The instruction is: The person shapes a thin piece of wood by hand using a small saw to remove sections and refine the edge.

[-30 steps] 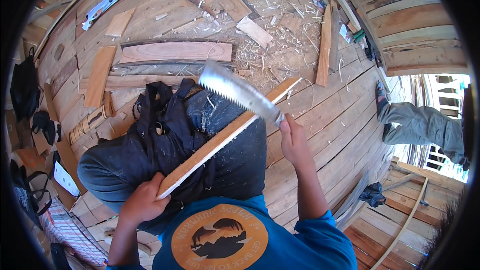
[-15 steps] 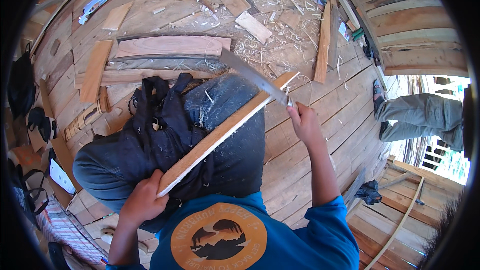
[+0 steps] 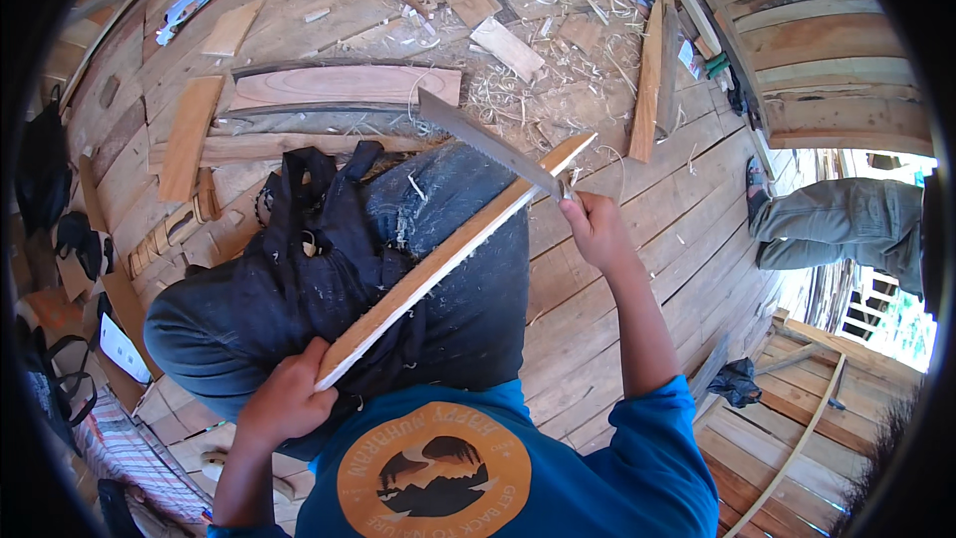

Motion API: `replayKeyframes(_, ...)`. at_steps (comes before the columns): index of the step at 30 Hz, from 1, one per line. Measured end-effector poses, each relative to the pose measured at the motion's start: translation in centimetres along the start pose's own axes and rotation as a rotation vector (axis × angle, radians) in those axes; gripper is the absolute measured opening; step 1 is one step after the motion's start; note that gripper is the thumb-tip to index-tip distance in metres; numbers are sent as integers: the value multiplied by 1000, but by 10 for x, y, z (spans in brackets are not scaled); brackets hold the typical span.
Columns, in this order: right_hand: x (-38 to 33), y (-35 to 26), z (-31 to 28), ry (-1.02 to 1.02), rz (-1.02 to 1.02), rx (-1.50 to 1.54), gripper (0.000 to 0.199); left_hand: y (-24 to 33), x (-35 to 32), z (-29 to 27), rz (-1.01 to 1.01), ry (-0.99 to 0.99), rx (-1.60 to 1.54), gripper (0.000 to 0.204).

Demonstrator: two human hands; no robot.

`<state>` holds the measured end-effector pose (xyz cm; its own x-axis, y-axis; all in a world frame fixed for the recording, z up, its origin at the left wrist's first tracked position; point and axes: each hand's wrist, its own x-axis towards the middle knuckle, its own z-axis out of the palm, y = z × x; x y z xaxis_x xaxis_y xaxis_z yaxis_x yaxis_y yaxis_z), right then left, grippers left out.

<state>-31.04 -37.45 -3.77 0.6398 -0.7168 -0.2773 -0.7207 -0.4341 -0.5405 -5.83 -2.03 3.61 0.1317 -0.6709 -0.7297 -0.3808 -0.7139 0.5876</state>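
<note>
My left hand (image 3: 287, 401) is closed around the near end of a long, narrow wooden strip (image 3: 438, 274). The strip slants up to the right across my thigh, its pale edge rough. In my right hand (image 3: 600, 231) is the handle of a machete (image 3: 488, 145) with a long grey blade, wider toward its tip; its lower edge looks jagged. The blade crosses the strip near its far end, pointing up and left. My fingers hide most of the handle. Dark cloth (image 3: 319, 229) lies over my lap under the strip.
Curled shavings (image 3: 543, 90) litter the plank floor ahead. Beyond my knees lie a wide reddish board (image 3: 344, 88), a shorter board (image 3: 189, 139) and offcuts. Another board (image 3: 647, 85) lies to the right. Someone's legs (image 3: 841, 224) stand at far right. Bags and cardboard (image 3: 124, 319) are on the left.
My right hand has shifted slightly up and left, carrying the machete blade a little farther left across the strip. My left hand and the strip have stayed nearly still.
</note>
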Motion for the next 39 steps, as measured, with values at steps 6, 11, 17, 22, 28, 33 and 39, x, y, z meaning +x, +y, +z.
replayKeyframes(6, 34, 114, -38, 414, 309, 22, 68, -7, -6, 8, -1, 11, 4, 41)
replayKeyframes(11, -11, 87, -71, 282, 441, -111, 65, -20, -11, 9, 31, -17, -49, 43)
replayKeyframes(17, -19, -28, -2, 128, 60, 223, 58, -5, -5, 1, -56, 0, -16, 43)
replayKeyframes(22, -6, -5, 4, -3, 55, 125, 57, -3, -2, 7, -14, -34, -57, 44)
replayKeyframes(28, 29, 38, -28, 317, 216, -57, 70, -7, 1, 7, 8, -51, -104, 41)
replayKeyframes(33, -1, 133, -102, 389, 558, -97, 69, -18, -5, 6, 89, -40, -113, 42)
replayKeyframes(39, -19, -6, -13, 236, 102, 63, 56, -24, -3, -1, -68, -134, -131, 43)
